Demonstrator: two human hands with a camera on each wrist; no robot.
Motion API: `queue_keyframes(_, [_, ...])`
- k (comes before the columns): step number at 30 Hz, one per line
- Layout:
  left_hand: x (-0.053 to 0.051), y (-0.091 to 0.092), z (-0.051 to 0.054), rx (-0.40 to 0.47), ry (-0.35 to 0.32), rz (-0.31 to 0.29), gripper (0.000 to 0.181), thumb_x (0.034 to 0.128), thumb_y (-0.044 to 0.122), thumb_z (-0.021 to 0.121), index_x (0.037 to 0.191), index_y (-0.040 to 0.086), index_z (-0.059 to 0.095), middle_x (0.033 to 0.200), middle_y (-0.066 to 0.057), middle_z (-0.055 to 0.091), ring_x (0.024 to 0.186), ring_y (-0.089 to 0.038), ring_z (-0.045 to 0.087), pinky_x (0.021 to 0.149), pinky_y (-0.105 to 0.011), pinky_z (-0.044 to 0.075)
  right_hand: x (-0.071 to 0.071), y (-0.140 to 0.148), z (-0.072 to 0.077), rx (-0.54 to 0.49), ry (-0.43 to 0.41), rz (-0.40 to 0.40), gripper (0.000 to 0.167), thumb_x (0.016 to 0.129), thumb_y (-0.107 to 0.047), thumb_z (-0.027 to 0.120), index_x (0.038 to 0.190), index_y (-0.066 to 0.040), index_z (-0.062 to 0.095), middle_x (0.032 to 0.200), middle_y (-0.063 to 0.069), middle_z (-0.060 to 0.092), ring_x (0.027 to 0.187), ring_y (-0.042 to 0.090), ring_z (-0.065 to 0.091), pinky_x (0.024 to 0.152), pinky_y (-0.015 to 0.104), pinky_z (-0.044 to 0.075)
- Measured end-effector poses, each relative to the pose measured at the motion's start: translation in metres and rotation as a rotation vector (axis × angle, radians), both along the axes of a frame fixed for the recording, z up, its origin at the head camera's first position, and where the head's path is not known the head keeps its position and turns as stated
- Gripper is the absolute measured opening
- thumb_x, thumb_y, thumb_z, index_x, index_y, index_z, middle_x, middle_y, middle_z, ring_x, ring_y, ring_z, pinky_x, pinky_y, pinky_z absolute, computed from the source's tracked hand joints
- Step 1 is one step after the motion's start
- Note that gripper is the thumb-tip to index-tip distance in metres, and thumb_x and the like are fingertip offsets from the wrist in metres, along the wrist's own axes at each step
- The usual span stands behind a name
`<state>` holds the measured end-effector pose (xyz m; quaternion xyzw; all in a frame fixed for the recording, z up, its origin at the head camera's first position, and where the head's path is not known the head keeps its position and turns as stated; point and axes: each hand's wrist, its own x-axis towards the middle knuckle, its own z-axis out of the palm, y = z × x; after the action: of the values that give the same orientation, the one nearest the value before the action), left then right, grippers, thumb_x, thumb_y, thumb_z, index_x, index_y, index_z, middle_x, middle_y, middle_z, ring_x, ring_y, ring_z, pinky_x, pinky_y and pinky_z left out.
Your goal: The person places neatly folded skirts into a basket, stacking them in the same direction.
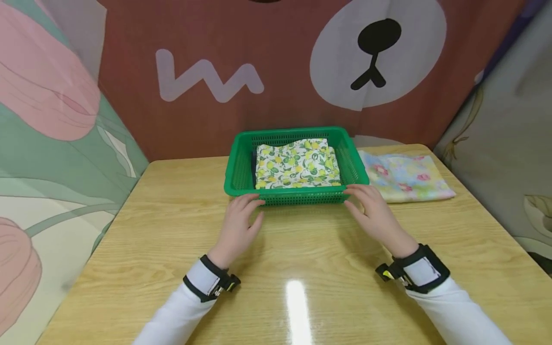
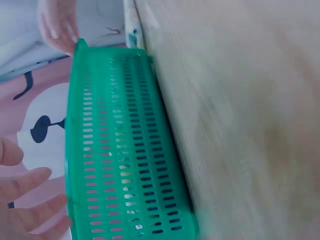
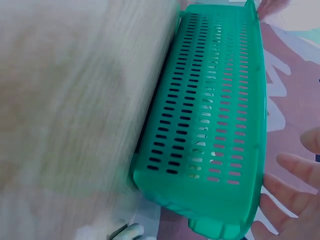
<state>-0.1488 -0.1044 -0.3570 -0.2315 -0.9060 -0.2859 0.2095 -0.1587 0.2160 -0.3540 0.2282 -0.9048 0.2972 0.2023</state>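
Observation:
A green plastic basket (image 1: 302,197) with slotted walls stands at the back of the table. Inside it lies a folded white cloth (image 1: 297,165) printed with lemons and green leaves; a dark edge shows at its left side. My left hand (image 1: 236,227) is at the basket's front left corner, its fingers slightly bent and spread, fingertips by the rim. At the front right corner, my right hand (image 1: 376,216) has its fingertips at the rim, fingers loosely extended. Both wrist views show the perforated wall (image 2: 120,150) and fingers beside the rim; neither hand curls round it.
To the right of the basket lies a folded pastel cloth (image 1: 405,178) with pink flowers. The wooden table (image 1: 297,249) reflects a bright strip of light near its front. A curtain (image 1: 207,120) with a bear face hangs directly behind the basket.

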Motion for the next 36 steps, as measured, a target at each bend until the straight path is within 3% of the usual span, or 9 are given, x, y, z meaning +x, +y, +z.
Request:
queue_keyframes(5, [0.014,-0.004,-0.006,0.057,-0.127,0.005,0.024,0.0936,0.014,0.056,0.113,0.002,0.065,0.127,-0.016,0.058,0.121,-0.033,0.049,0.105,-0.051,0.034,0.011,0.008,-0.006,-0.02,-0.006,-0.009,0.024,0.091,-0.005,0.058,0.113,0.005,0.061,0.123,0.025,0.056,0.116,0.041,0.046,0.098,0.056,0.035])
queue_keyframes(15, [0.029,-0.018,-0.013,0.029,-0.235,0.033,0.03,0.094,0.015,0.056,0.12,0.001,0.062,0.127,-0.018,0.057,0.121,-0.035,0.05,0.103,-0.05,0.039,0.038,0.032,-0.017,0.07,-0.287,0.025,0.027,0.094,-0.012,0.056,0.115,0.003,0.061,0.118,0.023,0.06,0.113,0.042,0.053,0.096,0.056,0.04])
queue_keyframes(21, [0.037,-0.025,-0.017,-0.047,-0.325,0.046,0.028,0.0952,0.019,0.055,0.116,0.002,0.063,0.127,-0.019,0.057,0.12,-0.035,0.051,0.101,-0.05,0.04,0.044,0.036,-0.023,0.1,-0.387,0.017,0.03,0.095,-0.017,0.055,0.118,0.003,0.06,0.12,0.023,0.059,0.114,0.042,0.053,0.095,0.057,0.041])
queue_keyframes(24, [0.038,-0.028,-0.019,-0.062,-0.359,0.051,0.03,0.095,0.02,0.055,0.118,0.002,0.062,0.128,-0.021,0.055,0.122,-0.036,0.05,0.102,-0.051,0.04,0.045,0.037,-0.025,0.1,-0.399,0.011,0.03,0.095,-0.016,0.055,0.118,0.003,0.06,0.121,0.024,0.058,0.115,0.043,0.052,0.095,0.058,0.04])
queue_keyframes(28, [0.039,-0.036,-0.024,-0.123,-0.386,0.046,0.051,0.0899,0.025,0.064,0.134,0.003,0.05,0.137,-0.026,0.047,0.126,-0.041,0.044,0.104,-0.054,0.037,0.043,0.04,-0.032,0.095,-0.395,0.028,0.028,0.093,-0.013,0.06,0.115,0.003,0.062,0.119,0.024,0.059,0.114,0.043,0.052,0.095,0.058,0.041])
queue_keyframes(32, [0.039,-0.044,-0.031,-0.195,-0.409,0.014,0.081,0.0774,0.03,0.078,0.145,0.008,0.038,0.144,-0.03,0.034,0.131,-0.048,0.035,0.106,-0.06,0.029,0.042,0.043,-0.04,0.117,-0.419,0.048,0.031,0.089,-0.014,0.064,0.116,0.002,0.062,0.124,0.028,0.055,0.116,0.046,0.049,0.094,0.059,0.041])
queue_keyframes(36, [0.04,-0.048,-0.034,-0.223,-0.451,0.004,0.086,0.0723,0.034,0.081,0.144,0.01,0.04,0.146,-0.031,0.03,0.133,-0.052,0.028,0.107,-0.064,0.022,0.044,0.045,-0.044,0.133,-0.444,0.025,0.039,0.089,-0.017,0.064,0.122,0.003,0.058,0.133,0.031,0.047,0.123,0.05,0.041,0.098,0.061,0.036])
